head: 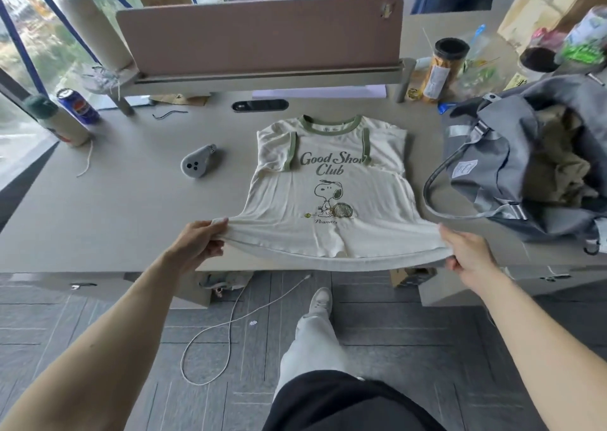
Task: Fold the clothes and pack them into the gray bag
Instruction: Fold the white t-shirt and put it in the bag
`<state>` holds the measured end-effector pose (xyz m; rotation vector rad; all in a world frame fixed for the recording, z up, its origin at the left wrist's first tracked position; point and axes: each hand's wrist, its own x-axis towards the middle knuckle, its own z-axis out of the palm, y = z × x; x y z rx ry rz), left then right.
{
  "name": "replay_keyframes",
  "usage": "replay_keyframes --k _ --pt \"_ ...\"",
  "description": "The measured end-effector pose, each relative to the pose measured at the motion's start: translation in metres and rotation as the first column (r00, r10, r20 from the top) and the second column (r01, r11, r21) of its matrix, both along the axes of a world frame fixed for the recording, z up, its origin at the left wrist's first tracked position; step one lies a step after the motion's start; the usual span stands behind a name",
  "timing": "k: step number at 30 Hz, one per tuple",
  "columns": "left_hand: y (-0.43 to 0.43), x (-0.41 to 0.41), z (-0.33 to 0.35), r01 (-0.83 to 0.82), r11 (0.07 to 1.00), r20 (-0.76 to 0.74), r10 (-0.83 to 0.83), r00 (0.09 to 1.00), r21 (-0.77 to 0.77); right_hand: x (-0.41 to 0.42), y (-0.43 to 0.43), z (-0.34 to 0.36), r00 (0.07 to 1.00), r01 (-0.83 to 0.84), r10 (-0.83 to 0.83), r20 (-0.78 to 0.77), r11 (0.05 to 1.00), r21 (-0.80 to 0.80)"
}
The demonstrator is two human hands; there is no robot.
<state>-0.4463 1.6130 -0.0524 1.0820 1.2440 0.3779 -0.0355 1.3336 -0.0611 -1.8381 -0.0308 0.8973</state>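
Left hand curled, pinching bottom-left hem corner of cream cotton T-shirt with green trim and cartoon-dog print. Right hand curled likewise on bottom-right corner. Hem raised, pulled taut between two hands. Rest of shirt flat on beige desk, both sleeves folded inward. One open gray fabric bag just right of shirt, one olive garment bunched inside. One gray handheld device left of shirt; one blue can farther left.
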Motion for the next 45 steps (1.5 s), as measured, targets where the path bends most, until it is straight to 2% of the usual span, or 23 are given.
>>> replay_keyframes --k 4,12,18,25,30,36,39,42,44,45 --pt "0.026 0.034 0.028 -0.052 0.998 0.169 0.049 0.984 0.016 0.015 0.040 0.032 0.997 0.061 -0.053 -0.061 0.989 0.132" --pt "0.109 0.106 0.049 -0.164 0.986 0.248 0.154 0.956 0.017 0.068 0.129 0.062 0.978 0.183 -0.154 -0.142 0.957 0.224" --pt "0.182 0.166 0.035 -0.184 0.983 0.212 0.185 0.960 -0.024 0.109 0.200 0.054 0.975 0.172 -0.146 -0.166 0.973 0.155" --pt "0.255 0.216 -0.012 -0.193 0.976 0.136 0.206 0.969 -0.101 0.150 0.270 0.018 0.953 0.248 -0.234 -0.190 0.967 0.052" --pt "0.297 0.234 -0.048 -0.285 0.929 0.122 0.319 0.940 -0.236 0.172 0.310 -0.004 0.912 0.344 -0.321 -0.257 0.937 0.052" --pt "0.329 0.252 -0.087 -0.261 0.914 0.102 0.305 0.947 -0.309 0.194 0.348 -0.036 0.884 0.378 -0.346 -0.314 0.925 0.047" --pt "0.335 0.258 -0.098 -0.236 0.938 0.110 0.271 0.956 -0.254 0.197 0.361 -0.047 0.892 0.362 -0.322 -0.316 0.929 0.074" --pt "0.334 0.263 -0.107 -0.190 0.980 0.044 0.193 0.980 -0.064 0.197 0.366 -0.058 0.924 0.324 -0.289 -0.252 0.940 0.109" --pt "0.328 0.264 -0.113 -0.013 0.974 -0.105 0.038 0.994 0.227 0.190 0.368 -0.065 0.984 0.176 -0.175 -0.029 0.984 0.027" --pt "0.323 0.264 -0.117 0.172 0.908 -0.241 -0.082 0.967 0.383 0.185 0.367 -0.070 0.988 0.042 -0.030 0.153 0.996 -0.074"
